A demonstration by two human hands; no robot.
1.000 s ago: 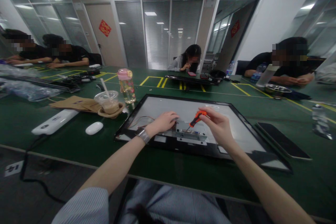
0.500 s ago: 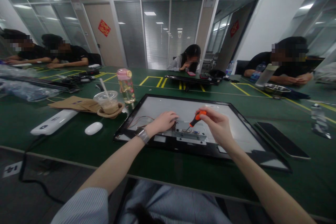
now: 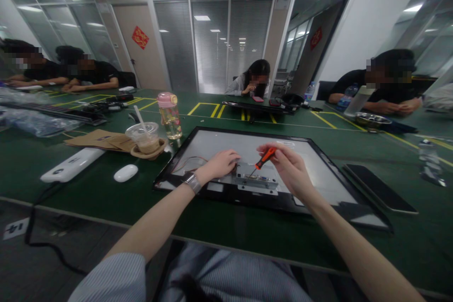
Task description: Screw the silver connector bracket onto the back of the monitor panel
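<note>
An orange-and-black screwdriver (image 3: 265, 158) is held by its handle in my right hand (image 3: 292, 167), fingers closed around it. Its shaft slants down to the left, with the tip at a silver metal bracket (image 3: 256, 187) that carries small connectors. The bracket lies by the near edge of a flat display panel (image 3: 219, 138) with a black frame and pale back. My left hand (image 3: 220, 164) bends over the bracket's left end, fingers closed at its edge; the fingertips are partly hidden. Thin wires (image 3: 186, 163) run across the panel left of this hand.
Left of the panel are an iced drink cup (image 3: 143, 134), a pink-lidded bottle (image 3: 170, 115), a white mouse (image 3: 126, 173) and a white power strip (image 3: 72, 165). A black phone (image 3: 380, 188) lies to the right. Several people sit around the green table (image 3: 141, 207).
My right fingers have shifted on the screwdriver handle and look more spread at the top, the handle tilting slightly. The left hand and the panel stay in place.
</note>
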